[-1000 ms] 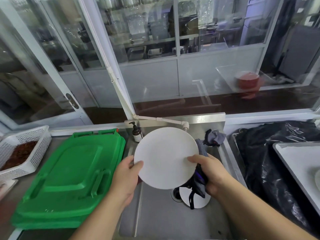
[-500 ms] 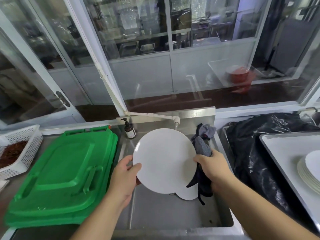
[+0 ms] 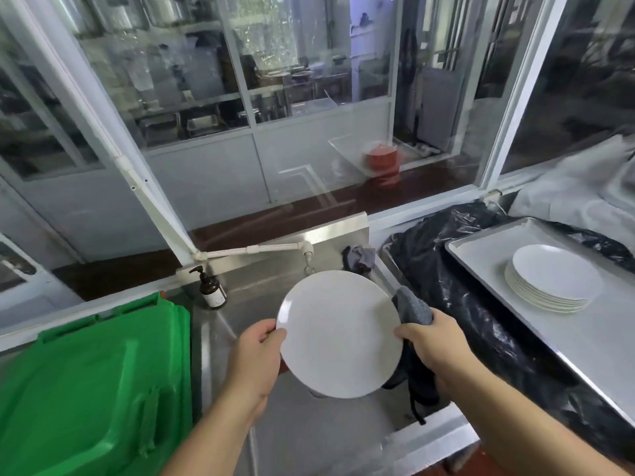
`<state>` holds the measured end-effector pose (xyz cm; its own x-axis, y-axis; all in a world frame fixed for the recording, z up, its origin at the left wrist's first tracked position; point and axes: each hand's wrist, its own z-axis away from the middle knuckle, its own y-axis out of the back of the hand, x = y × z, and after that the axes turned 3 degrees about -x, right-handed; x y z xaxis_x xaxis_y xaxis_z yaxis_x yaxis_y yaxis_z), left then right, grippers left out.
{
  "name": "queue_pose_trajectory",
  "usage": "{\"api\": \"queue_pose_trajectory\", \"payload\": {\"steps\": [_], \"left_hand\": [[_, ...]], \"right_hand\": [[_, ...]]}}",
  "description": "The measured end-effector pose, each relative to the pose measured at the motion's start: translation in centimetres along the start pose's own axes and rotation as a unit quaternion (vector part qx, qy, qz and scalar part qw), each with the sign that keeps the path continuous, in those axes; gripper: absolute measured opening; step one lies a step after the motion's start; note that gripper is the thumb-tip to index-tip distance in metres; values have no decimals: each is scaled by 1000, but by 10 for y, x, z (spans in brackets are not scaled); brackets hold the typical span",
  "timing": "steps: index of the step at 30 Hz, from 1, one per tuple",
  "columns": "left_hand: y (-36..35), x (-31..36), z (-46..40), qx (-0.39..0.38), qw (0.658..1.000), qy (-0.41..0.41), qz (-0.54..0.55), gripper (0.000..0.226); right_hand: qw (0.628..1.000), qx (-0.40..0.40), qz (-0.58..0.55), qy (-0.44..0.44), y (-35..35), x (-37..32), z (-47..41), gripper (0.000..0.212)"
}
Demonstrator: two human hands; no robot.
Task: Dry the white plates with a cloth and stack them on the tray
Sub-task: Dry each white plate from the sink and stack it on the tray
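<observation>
Two hands hold one white plate (image 3: 338, 334) tilted above the sink (image 3: 309, 434); the left hand (image 3: 256, 360) grips its left edge; the right hand (image 3: 434, 345) grasps a grey cloth (image 3: 412, 309) against its right edge; a stack of plates (image 3: 553, 280) sits on the tray (image 3: 584, 341) at the right; a green lid (image 3: 92, 383) lies by the sink's left edge; a soap bottle (image 3: 212, 289) stands at the sink's back-left corner.

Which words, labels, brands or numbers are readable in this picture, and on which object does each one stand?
No text can be read for certain.
Pump bottle beside the sink: its pale label carries print, too small and blurred to read.
White plate, cloth, tray, stacked plates, green lid: no lettering visible.
</observation>
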<state>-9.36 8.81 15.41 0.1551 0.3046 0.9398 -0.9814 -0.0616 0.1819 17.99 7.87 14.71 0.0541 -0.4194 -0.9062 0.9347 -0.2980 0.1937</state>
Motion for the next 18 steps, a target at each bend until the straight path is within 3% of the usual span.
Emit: {"api": "queue_pose_trajectory", "payload": {"steps": [8,18], "left_hand": [[-19,-17,3,-113,992,45,27,27],[-139,-29,49,-263,963,62,-4,12]], "right_hand": [[992,119,-8,-31,25,41,61,16],[949,288,-97,-77,134,107,144,15]]}}
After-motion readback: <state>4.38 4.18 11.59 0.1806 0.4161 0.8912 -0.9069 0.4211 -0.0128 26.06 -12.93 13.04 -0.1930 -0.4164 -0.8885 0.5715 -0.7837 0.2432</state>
